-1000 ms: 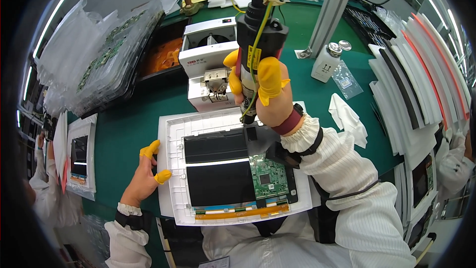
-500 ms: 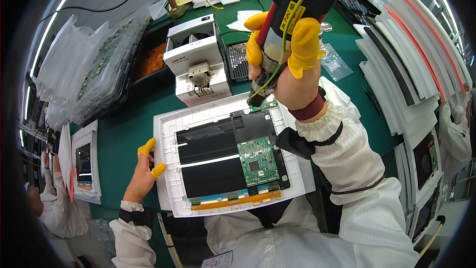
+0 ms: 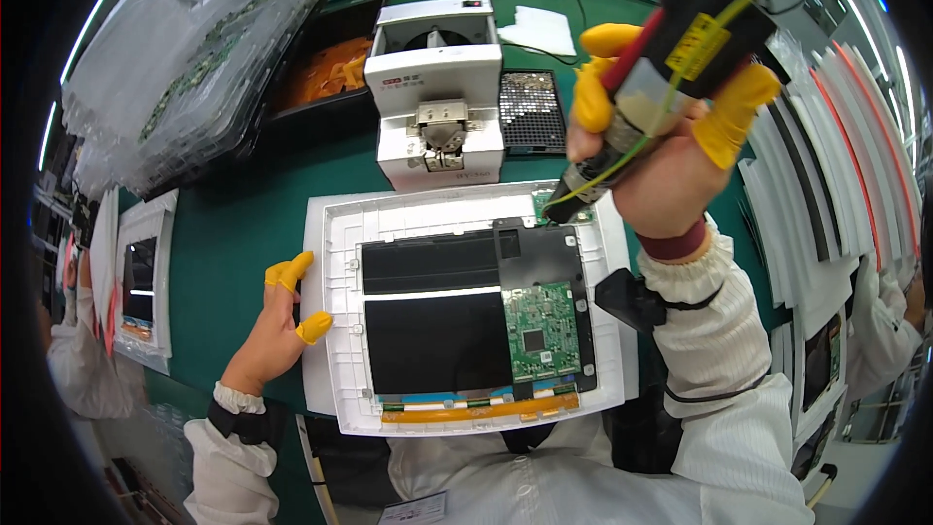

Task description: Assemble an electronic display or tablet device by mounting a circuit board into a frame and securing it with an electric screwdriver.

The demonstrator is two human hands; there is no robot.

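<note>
The right hand (image 3: 671,180) covers part of the grip of the electric screwdriver (image 3: 641,109). The upper end of the tool is blurred and meets the top edge of the view. The bit is too indistinct to determine contact. The tool's nose partly covers the small circuit board (image 3: 541,202). At the white display housing (image 3: 342,355), the undersides of the left hand's fingers are hidden; the hold of the left hand (image 3: 270,335) cannot be determined. Markings on the main chip (image 3: 534,339) are too small to read. The left sleeve (image 3: 228,476) is cut off by the lower edge.
</note>
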